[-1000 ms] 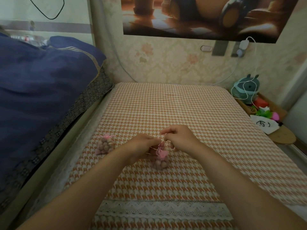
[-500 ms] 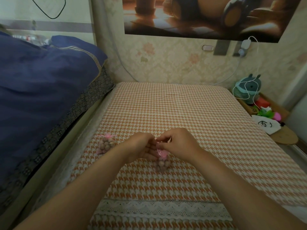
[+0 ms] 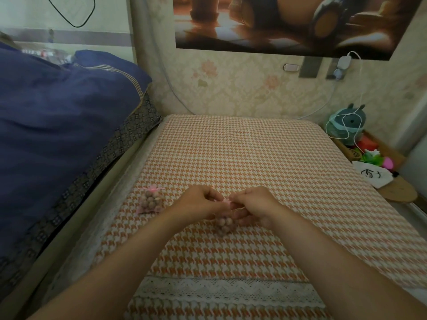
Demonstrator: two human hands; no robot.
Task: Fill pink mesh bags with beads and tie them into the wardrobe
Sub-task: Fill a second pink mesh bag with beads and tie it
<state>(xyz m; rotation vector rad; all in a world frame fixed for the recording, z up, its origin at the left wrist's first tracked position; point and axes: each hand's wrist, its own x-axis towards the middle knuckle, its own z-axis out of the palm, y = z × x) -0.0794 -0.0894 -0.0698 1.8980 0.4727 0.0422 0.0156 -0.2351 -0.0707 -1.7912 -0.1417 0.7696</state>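
Pink mesh bag filled with round tan beads (image 3: pixel 223 225): lower centre of frame, at the counter covered in orange-and-white houndstooth cloth (image 3: pixel 254 153); contact with the cloth cannot be told. Left hand (image 3: pixel 198 202) and right hand (image 3: pixel 253 205): fingers curled, pinching the bag's pink gathered neck from either side. The hands hide the upper bag; the drawstring is indistinct. Second filled pink mesh bag (image 3: pixel 150 200): lying left of the hands, apart.

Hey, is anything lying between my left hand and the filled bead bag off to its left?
Nothing visible. Only bare houndstooth cloth lies between the left hand and the filled bead bag.
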